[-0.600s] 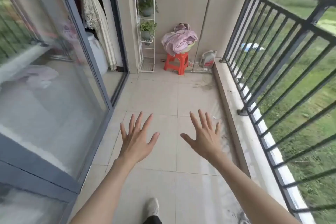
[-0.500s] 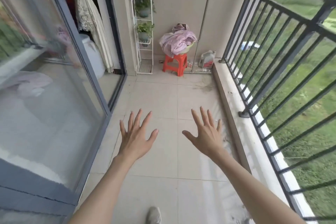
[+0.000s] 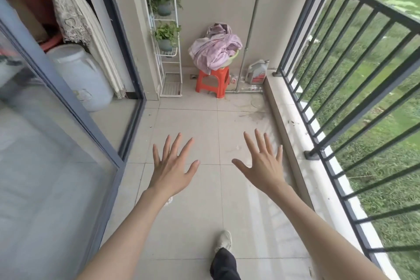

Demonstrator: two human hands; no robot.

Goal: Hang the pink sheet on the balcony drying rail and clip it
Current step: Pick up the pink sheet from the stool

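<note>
My shoe (image 3: 223, 240) is mid-step on the tiles, so I'm walking, not hanging yet. L hand (image 3: 173, 167) and R hand (image 3: 263, 166) are out in front w/ fingers spread, both empty, touching nothing. Railing (image 3: 354, 57) runs along my right, bare, no cloth on it. Further on, at the far wall, the sheet (image 3: 214, 49) sits bunched in a green basin (image 3: 231, 60) on a red stool (image 3: 212, 83), well apart from my hands. Plant rack (image 3: 169, 36) stands just left of the stool, jug (image 3: 258, 71) to its right. No clips that I can see. Progress, by my reckoning: approx. nil. Still to do: reach sheet, lift, drape over rail, clip.
</note>
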